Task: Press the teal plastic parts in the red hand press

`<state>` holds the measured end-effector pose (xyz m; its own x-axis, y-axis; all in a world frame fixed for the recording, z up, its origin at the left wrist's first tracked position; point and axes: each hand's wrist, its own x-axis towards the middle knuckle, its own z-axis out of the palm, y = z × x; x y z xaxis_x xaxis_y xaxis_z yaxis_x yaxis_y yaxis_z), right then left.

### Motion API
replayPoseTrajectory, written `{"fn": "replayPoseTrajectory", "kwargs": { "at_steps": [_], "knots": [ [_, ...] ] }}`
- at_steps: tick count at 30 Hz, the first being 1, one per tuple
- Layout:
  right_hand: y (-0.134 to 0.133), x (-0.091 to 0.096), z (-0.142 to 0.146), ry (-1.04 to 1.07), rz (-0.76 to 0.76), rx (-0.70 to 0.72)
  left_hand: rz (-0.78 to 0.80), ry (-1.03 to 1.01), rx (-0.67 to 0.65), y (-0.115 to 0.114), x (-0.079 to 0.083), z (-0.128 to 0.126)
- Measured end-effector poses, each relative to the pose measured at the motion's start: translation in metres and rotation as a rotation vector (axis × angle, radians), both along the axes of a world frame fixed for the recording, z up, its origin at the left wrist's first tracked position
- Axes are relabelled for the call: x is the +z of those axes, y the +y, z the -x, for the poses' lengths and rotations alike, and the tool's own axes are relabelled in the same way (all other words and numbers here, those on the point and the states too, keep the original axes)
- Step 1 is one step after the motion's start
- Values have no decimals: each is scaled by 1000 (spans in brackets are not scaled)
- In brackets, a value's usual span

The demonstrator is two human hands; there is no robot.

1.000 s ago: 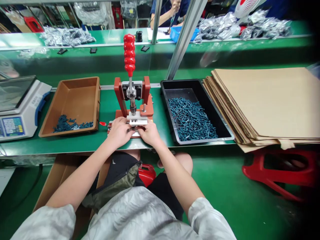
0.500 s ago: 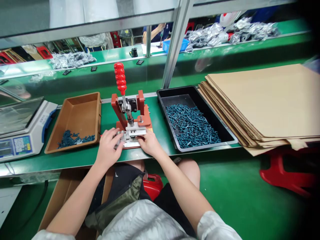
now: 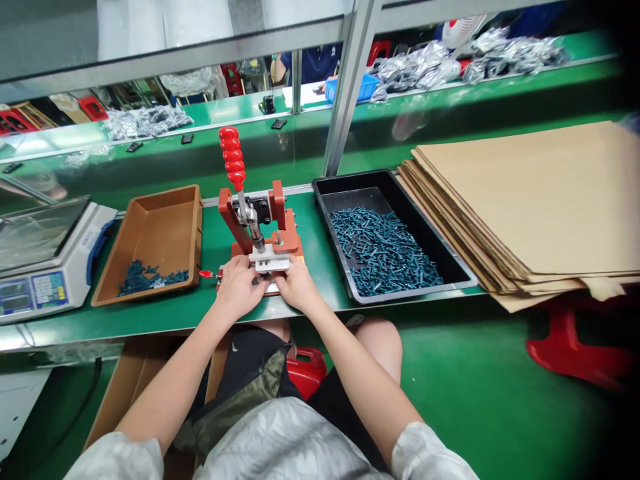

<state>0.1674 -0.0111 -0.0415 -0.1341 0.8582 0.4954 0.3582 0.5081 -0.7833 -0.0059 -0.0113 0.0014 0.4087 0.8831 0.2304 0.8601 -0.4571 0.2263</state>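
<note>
- Setting: assembly line, work done at a green workbench (image 3: 309, 233) with the person seated at its near edge.
- Press: a hand-operated toggle press (image 3: 253, 223) with a red-orange frame stands mid-bench, its ribbed red handle (image 3: 231, 158) tilted up and toward the left.
- Fixture: a white-and-metal fixture (image 3: 271, 259) sits on the press base, partly covered by both hands. A small red-tipped lever (image 3: 206, 273) projects from its left side.
- Left hand (image 3: 238, 288): curled down over the left part of the fixture, fingers bent and touching it.
- Right hand (image 3: 299, 285): curled over the right part of the fixture, just beside the left hand.
- Grip: both hands are closed in around the fixture, not spread. Fingertips are hidden, so any small part held cannot be confirmed.
- Left of press: a brown plastic tray (image 3: 165, 220) holds a small heap of blue-green parts (image 3: 153, 278). A digital bench scale (image 3: 50, 267) stands farther left.
- Right of press: a black tray (image 3: 350, 180) holds a larger heap of blue-green parts (image 3: 384, 252). A stack of cardboard sheets (image 3: 520, 200) lies farther right.
- Far side: bagged parts (image 3: 147, 123) lie on a second green bench, where a person in a blue shirt (image 3: 313, 63) sits.
</note>
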Motion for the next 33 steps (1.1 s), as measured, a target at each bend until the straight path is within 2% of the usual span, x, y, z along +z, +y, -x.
{"fn": "replayPoseTrajectory", "kwargs": {
  "at_steps": [3,6,8,10,11,13,16,20,22,24,26,29,31,33],
  "knots": [
    [0,1,0,-4,-13,8,-11,13,-25,-5,1,3],
    [-1,3,0,-23,-12,16,-84,4,-58,-13,11,17],
    [0,4,-1,-33,-13,24,-196,-64,27,-13,21,34],
    [0,4,-1,-38,-14,27,-260,-194,178,-5,27,51],
    [0,5,-1,-39,-13,25,-234,-281,241,0,27,57],
    [0,5,-1,-36,0,18,-79,-494,299,13,23,58],
    [1,6,-3,-6,27,30,114,-708,239,22,9,38],
    [5,6,-10,58,78,30,114,-604,104,16,-2,15],
    [8,7,-14,79,171,-6,182,-618,50,14,-2,17],
    [11,11,-15,73,276,2,285,-707,55,17,0,23],
    [12,15,-15,61,344,42,307,-801,140,25,6,26],
    [12,20,-14,79,386,73,101,-892,247,45,26,19],
    [12,21,-12,104,393,79,-22,-971,199,58,46,10],
    [12,20,-12,125,387,77,-70,-1079,101,71,70,-1]
  ]
}}
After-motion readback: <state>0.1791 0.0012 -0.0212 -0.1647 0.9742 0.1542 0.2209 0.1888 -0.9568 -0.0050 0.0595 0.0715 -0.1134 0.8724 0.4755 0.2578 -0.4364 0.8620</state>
